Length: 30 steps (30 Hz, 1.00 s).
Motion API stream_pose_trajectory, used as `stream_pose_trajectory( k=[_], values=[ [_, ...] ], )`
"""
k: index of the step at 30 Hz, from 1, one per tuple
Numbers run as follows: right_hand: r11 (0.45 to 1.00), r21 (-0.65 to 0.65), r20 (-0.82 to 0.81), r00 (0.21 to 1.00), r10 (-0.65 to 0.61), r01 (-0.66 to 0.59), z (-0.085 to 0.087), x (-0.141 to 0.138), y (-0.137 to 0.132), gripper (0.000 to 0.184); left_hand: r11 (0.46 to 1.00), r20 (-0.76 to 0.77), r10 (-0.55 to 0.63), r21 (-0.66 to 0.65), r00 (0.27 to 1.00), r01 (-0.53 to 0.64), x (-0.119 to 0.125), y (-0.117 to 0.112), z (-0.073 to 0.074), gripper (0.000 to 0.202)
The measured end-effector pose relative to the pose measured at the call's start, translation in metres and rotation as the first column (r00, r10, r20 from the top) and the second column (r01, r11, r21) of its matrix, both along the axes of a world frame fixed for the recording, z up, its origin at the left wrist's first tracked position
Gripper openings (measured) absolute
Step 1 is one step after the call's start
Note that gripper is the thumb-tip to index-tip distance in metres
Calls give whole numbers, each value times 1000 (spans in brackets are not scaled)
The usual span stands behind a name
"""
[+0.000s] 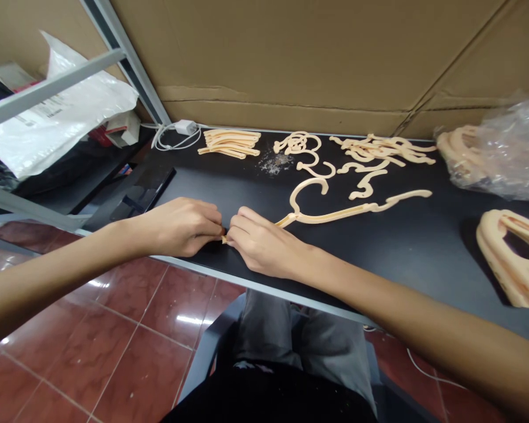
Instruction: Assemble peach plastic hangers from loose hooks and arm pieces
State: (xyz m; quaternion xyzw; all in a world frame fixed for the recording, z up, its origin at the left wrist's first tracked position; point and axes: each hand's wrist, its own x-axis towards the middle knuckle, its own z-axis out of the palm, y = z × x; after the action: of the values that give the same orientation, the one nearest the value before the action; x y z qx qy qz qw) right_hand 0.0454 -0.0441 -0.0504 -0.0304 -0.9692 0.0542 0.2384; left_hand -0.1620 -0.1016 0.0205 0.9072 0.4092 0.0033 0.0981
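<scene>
My left hand (180, 226) and my right hand (264, 244) meet at the table's near edge, with fingers curled around the narrow end of a long peach plastic hanger piece (335, 215). Its hooked end curves up to the right of my right hand. The gripped end is mostly hidden, with only a small tip (224, 239) showing between my hands. Beyond them lie a neat stack of peach plastic strips (229, 143), a tangle of curled pieces (297, 144), and a heaped pile (383, 150).
The black table (379, 247) has grey shavings (273, 164) on it. Chunky moulded peach plastic (511, 258) lies at right, below a clear plastic bag (506, 147). A dark tablet (141, 191), white charger (185, 127), and metal shelf frame (123, 59) stand left; cardboard (291, 53) backs the table.
</scene>
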Motion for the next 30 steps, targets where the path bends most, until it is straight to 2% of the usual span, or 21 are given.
stream_pose_trajectory(
  k=[5, 10, 13, 19, 22, 27, 30],
  values=[
    [998, 16, 8, 998, -58, 58, 0, 0, -3, 26, 982, -6, 123, 148, 992, -120, 4, -16, -10, 35],
    [998, -4, 27, 997, -67, 67, 3, 1, -3, 26, 949, 49, 227, 213, 973, -233, 11, -32, -21, 33],
    [997, -26, 44, 997, -67, 69, 4, 1, -3, 26, 933, 21, 238, 274, 971, -234, 15, -37, -24, 32],
    [998, -52, 11, 999, -44, 45, 3, 3, -2, 26, 890, -60, 209, 426, 976, -164, 23, -43, -25, 28],
    [997, -73, -7, 999, -36, 35, 2, 3, -2, 27, 862, 6, 223, 466, 975, -200, 24, -45, -28, 27],
    [987, -159, -57, 998, -29, 19, 2, 1, -1, 25, 842, 179, 252, 444, 951, -307, 21, -47, -36, 14],
    [989, -139, -65, 995, -69, 59, 3, 0, -2, 27, 825, 207, 266, 456, 941, -334, 19, -47, -40, 11]
  ],
)
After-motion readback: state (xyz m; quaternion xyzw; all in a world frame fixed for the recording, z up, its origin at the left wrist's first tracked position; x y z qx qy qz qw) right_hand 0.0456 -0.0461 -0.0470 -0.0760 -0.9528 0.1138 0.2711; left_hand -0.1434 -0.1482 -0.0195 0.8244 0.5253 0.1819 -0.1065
